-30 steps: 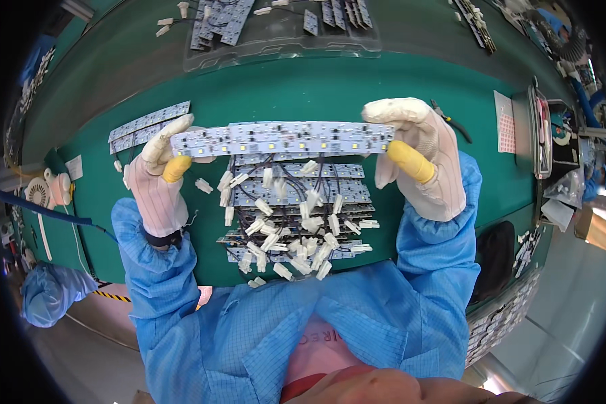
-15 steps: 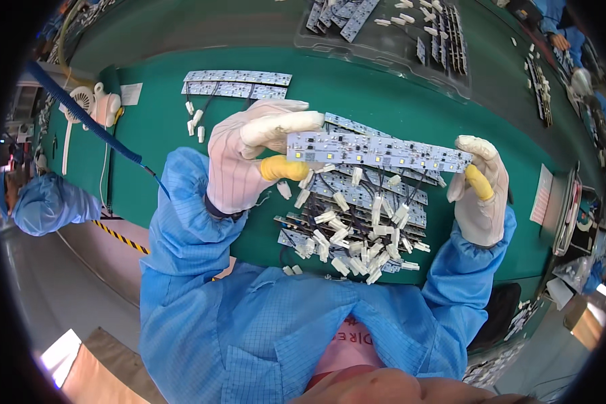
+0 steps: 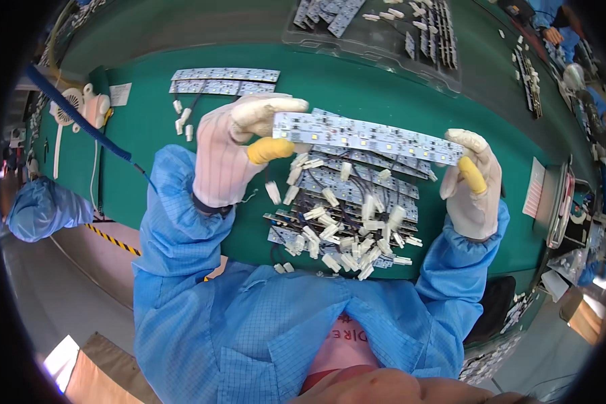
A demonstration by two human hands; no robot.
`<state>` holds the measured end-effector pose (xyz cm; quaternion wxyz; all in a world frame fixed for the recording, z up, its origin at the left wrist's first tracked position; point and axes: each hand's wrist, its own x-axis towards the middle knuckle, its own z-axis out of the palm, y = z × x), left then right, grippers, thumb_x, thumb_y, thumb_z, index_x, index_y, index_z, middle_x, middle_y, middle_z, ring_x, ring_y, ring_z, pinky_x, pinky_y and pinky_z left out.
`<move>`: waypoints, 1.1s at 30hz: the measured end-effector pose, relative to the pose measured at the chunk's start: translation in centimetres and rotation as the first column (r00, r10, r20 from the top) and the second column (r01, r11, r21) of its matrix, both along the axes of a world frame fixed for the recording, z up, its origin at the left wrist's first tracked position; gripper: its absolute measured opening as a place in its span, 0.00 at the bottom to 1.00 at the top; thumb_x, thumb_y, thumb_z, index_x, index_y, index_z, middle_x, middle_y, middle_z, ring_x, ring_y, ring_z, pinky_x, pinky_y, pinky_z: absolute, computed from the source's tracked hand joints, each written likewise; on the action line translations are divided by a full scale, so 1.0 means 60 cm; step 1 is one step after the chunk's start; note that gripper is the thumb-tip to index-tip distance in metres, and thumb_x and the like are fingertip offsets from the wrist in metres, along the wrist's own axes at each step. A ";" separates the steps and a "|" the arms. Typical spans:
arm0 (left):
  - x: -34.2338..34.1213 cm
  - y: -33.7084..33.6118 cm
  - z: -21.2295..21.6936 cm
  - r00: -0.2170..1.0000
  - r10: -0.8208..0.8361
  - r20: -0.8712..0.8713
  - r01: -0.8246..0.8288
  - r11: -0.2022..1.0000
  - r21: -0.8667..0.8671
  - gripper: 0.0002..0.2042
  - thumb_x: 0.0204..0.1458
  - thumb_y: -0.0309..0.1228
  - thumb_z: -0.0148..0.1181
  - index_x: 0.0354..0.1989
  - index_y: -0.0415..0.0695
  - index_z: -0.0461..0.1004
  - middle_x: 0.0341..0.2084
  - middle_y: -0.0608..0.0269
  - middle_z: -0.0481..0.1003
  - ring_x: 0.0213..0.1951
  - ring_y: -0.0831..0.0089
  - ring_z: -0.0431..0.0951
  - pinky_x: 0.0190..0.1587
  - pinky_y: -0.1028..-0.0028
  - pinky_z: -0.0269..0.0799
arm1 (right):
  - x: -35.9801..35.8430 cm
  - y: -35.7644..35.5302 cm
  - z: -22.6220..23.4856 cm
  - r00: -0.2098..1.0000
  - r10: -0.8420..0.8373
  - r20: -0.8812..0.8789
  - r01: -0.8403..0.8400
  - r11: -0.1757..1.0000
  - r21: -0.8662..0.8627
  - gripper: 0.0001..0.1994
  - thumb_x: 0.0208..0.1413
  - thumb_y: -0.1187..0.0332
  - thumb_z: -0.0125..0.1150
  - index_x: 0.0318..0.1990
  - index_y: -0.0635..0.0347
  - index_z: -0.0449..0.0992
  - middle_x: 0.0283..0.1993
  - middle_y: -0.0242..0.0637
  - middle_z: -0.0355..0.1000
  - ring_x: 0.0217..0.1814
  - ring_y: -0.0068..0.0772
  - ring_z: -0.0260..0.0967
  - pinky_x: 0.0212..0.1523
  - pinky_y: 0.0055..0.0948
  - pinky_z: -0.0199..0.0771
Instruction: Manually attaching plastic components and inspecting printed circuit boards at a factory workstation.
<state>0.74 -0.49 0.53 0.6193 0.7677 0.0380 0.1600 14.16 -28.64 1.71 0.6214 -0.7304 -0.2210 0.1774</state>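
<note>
Green bench mat (image 3: 357, 77) under everything, edges bowed by the fisheye, darker green surface beyond it carrying a clear plastic tray (image 3: 377, 59) with more boards. LED circuit board strip (image 3: 363, 138) is up in front of the wearer, LED face toward camera, spanning between both gloved hands, left end higher in view than the right. Left hand (image 3: 230, 145): partly closed, pinching the strip's left end, yellow-covered thumb below, fingers above and behind. Right hand (image 3: 477, 188): same kind of pinch on the right end, yellow-covered thumb in front, fingers curled around the back. Below and partly behind the held strip: stacked LED boards (image 3: 357, 178) with dark leads and a tangle of white connectors (image 3: 330, 196) spilling toward the wearer. Two more strips (image 3: 225, 75) lie apart, past the left hand, leads hanging toward it. Hard to read: another strip's edge shows behind the held one; can't tell if it's gripped too or sits on the pile. Strip's back face is hidden, its end corners are covered by the gloves, and fingertips behind it aren't visible. Tray is cut off at the top edge; lead routing in the tangle can't be traced; stack's lower layers are covered by connectors.
</note>
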 end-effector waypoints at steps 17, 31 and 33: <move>0.030 0.008 -0.017 0.972 0.133 -0.195 -0.130 0.991 0.026 0.17 0.55 0.25 0.53 0.53 0.34 0.67 0.32 0.57 0.78 0.36 0.75 0.77 0.47 0.79 0.66 | -0.014 -0.008 0.013 0.961 0.184 -0.205 -0.147 0.972 0.183 0.34 0.46 0.52 0.67 0.50 0.75 0.65 0.35 0.43 0.73 0.20 0.21 0.67 0.22 0.16 0.65; 0.012 0.003 -0.023 0.995 -0.076 -0.064 0.073 0.996 -0.054 0.09 0.57 0.28 0.49 0.40 0.36 0.73 0.32 0.57 0.79 0.35 0.77 0.77 0.49 0.70 0.67 | -0.002 -0.007 -0.023 0.965 -0.069 -0.253 0.088 0.994 0.063 0.33 0.44 0.41 0.64 0.45 0.63 0.69 0.27 0.36 0.71 0.17 0.22 0.66 0.18 0.17 0.66; 0.016 0.005 -0.037 0.999 -0.046 0.002 0.046 0.995 0.086 0.08 0.55 0.23 0.49 0.39 0.35 0.73 0.35 0.57 0.79 0.35 0.79 0.76 0.46 0.73 0.69 | -0.001 -0.013 -0.026 0.968 -0.018 -0.250 0.058 0.986 0.155 0.25 0.49 0.48 0.62 0.41 0.63 0.68 0.24 0.36 0.69 0.17 0.23 0.65 0.17 0.19 0.66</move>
